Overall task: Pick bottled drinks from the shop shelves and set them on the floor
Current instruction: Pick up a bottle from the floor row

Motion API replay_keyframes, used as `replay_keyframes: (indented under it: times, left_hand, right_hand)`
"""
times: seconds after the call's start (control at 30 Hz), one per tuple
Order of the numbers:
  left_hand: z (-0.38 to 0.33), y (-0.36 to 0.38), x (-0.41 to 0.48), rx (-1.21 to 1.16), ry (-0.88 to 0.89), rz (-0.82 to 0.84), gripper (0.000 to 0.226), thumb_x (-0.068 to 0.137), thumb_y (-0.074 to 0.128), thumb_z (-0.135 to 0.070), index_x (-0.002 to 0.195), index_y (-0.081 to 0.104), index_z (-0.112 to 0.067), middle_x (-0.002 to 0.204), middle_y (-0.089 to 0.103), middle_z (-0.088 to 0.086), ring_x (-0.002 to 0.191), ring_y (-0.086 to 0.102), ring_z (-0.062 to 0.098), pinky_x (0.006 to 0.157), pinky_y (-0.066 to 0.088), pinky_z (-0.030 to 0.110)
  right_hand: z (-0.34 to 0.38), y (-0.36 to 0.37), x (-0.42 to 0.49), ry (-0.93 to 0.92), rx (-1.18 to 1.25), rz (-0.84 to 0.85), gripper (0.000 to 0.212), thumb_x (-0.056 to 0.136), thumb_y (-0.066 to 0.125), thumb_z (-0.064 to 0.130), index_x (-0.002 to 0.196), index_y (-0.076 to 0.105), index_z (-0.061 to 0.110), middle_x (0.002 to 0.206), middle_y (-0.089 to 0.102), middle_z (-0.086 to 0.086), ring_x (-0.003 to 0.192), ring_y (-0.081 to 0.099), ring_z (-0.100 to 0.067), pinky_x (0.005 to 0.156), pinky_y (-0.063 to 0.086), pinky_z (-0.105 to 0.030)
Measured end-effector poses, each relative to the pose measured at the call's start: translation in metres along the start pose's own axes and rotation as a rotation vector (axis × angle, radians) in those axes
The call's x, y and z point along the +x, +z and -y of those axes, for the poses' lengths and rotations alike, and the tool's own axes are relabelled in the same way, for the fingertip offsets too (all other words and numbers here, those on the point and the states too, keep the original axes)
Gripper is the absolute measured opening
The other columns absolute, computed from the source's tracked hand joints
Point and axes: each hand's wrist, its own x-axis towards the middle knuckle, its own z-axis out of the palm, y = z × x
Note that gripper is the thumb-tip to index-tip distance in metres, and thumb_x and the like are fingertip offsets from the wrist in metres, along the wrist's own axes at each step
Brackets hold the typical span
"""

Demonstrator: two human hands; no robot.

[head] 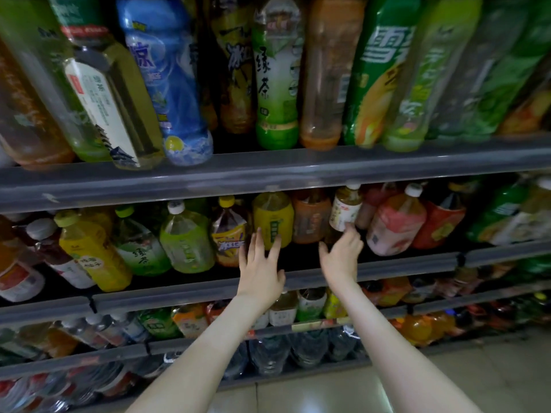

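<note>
Both hands are at the middle shelf [193, 286]; the left hand [261, 271] is spread wide, fingers straight, just before the yellow-label bottle [272, 219]; right of that bottle, the right hand [341, 256], thumb apart, touches the white-capped tea bottle [346, 211], gripping nothing.

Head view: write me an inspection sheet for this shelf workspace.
Surface: middle shelf, grey rail along its front; tiled floor below, no bottles seen on it.
Job's things: yellow bottle and white-label bottle stand on the middle shelf among many others.
Clutter: nothing seen.
Grippers: left hand open, fingers spread before the yellow bottle; right hand open, fingertips at the white-label bottle's base, no grip.
Cables: nothing seen.
Surroundings: top shelf and lower shelf, both packed with bottles; dim light.
</note>
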Motion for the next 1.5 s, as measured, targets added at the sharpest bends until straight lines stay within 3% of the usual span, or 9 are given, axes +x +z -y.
replay_keyframes:
  times: [0.2, 0.43, 0.53, 0.73, 0.97, 1.07, 1.23, 1.37, 1.5]
  left_hand:
    - [-0.057, 0.017, 0.027, -0.045, -0.046, 0.013, 0.074, 0.095, 0.048, -0.032, 0.153, 0.004, -0.023, 0.16, -0.004, 0.015, 0.147, -0.002, 0.029, 0.117, 0.003, 0.047]
    - [-0.103, 0.024, 0.032, -0.147, -0.147, -0.032, 0.066, 0.097, 0.048, -0.027, 0.153, 0.014, -0.018, 0.157, 0.014, 0.014, 0.142, 0.019, 0.032, 0.115, 0.018, 0.04]
    - [-0.119, 0.024, 0.026, -0.315, -0.168, -0.059, 0.069, 0.096, 0.051, -0.023, 0.153, 0.013, -0.02, 0.156, 0.019, 0.011, 0.141, 0.026, 0.03, 0.111, 0.032, 0.04]
    - [-0.143, 0.027, 0.009, -0.56, -0.176, 0.007, 0.084, 0.089, 0.064, -0.026, 0.153, 0.01, -0.023, 0.158, 0.02, 0.003, 0.144, 0.022, 0.019, 0.112, 0.028, 0.031]
    - [-0.153, 0.046, -0.046, -0.638, -0.216, -0.036, 0.061, 0.076, 0.074, -0.033, 0.128, 0.044, -0.022, 0.117, 0.061, -0.002, 0.105, 0.058, 0.017, 0.081, 0.05, 0.036]
    - [-0.143, 0.083, -0.086, -0.63, -0.236, 0.075, 0.057, 0.076, 0.074, -0.035, 0.124, 0.045, -0.02, 0.107, 0.062, 0.001, 0.096, 0.059, 0.02, 0.073, 0.047, 0.031]
    - [-0.126, 0.187, -0.148, -0.54, -0.274, 0.272, 0.06, 0.075, 0.072, -0.041, 0.125, 0.044, -0.023, 0.115, 0.058, 0.0, 0.1, 0.058, 0.021, 0.067, 0.034, 0.024]
    - [-0.118, 0.296, -0.193, -0.582, -0.345, 0.381, 0.063, 0.076, 0.072, -0.038, 0.13, 0.047, -0.019, 0.123, 0.058, 0.003, 0.112, 0.054, 0.022, 0.086, 0.041, 0.028]
    - [-0.114, 0.41, -0.233, -0.505, -0.398, 0.519, 0.071, 0.085, 0.065, -0.034, 0.144, 0.031, -0.017, 0.142, 0.043, 0.003, 0.132, 0.036, 0.022, 0.109, 0.025, 0.033]
  right_hand:
    - [-0.033, -0.017, 0.066, -0.06, 0.179, 0.184, 0.095, 0.077, 0.08, 0.025, 0.148, 0.02, 0.005, 0.154, 0.027, -0.014, 0.142, 0.028, -0.028, 0.114, 0.029, -0.044]
    - [-0.059, -0.012, 0.117, -0.041, 0.192, 0.379, 0.068, 0.071, 0.079, 0.042, 0.124, 0.047, 0.014, 0.125, 0.055, -0.008, 0.111, 0.057, -0.023, 0.088, 0.052, -0.038]
    - [-0.07, -0.031, 0.102, -0.092, 0.232, 0.301, 0.026, 0.082, 0.073, 0.026, 0.098, 0.054, 0.016, 0.086, 0.058, 0.015, 0.077, 0.053, 0.007, 0.07, 0.043, -0.008]
    - [-0.085, -0.081, 0.049, -0.279, 0.437, 0.556, 0.058, 0.068, 0.081, 0.038, 0.114, 0.046, 0.04, 0.101, 0.06, 0.033, 0.095, 0.053, 0.022, 0.071, 0.039, 0.003]
    - [-0.1, -0.122, -0.002, -0.159, 0.475, 0.788, 0.064, 0.07, 0.084, 0.023, 0.121, 0.047, 0.036, 0.105, 0.064, 0.025, 0.098, 0.059, 0.011, 0.085, 0.05, -0.015]
    - [-0.112, -0.131, -0.022, -0.186, 0.456, 0.695, 0.054, 0.078, 0.078, 0.019, 0.12, 0.045, 0.032, 0.113, 0.055, 0.011, 0.104, 0.056, -0.007, 0.089, 0.047, -0.021]
    - [-0.181, -0.091, -0.063, -0.236, -0.091, 0.86, 0.018, 0.089, 0.059, 0.043, 0.091, 0.046, 0.031, 0.077, 0.05, 0.011, 0.08, 0.054, -0.019, 0.064, 0.038, -0.03]
    - [-0.277, -0.03, -0.107, -0.034, -0.186, 0.875, 0.026, 0.087, 0.063, 0.042, 0.08, 0.042, 0.028, 0.064, 0.054, 0.009, 0.062, 0.053, -0.015, 0.049, 0.033, -0.026]
    - [-0.381, 0.041, -0.158, 0.069, -0.23, 0.842, 0.024, 0.084, 0.069, 0.034, 0.083, 0.047, 0.026, 0.073, 0.062, 0.0, 0.07, 0.059, -0.025, 0.057, 0.038, -0.028]
